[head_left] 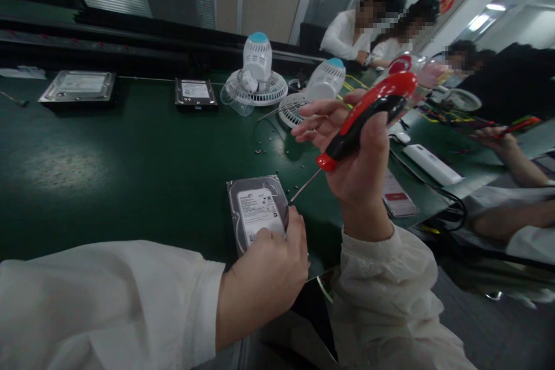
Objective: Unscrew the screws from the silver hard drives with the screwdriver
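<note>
A hard drive with a white label lies on the green table before me. My left hand covers its lower right part, fingers bent against the right edge. Above and to the right, my right hand holds a red and black screwdriver, handle tilted up, with the thumb along it and some fingers loosely extended. The thin shaft slants down to the drive's right edge, its tip close to my left fingertips. Whether a screw sits under the tip is too small to tell. Several small screws lie just beyond the drive.
At the back lie a larger drive and a smaller one. Two white fan parts stand beyond my hands. To the right are a phone, a white power strip, cables and a co-worker's hand.
</note>
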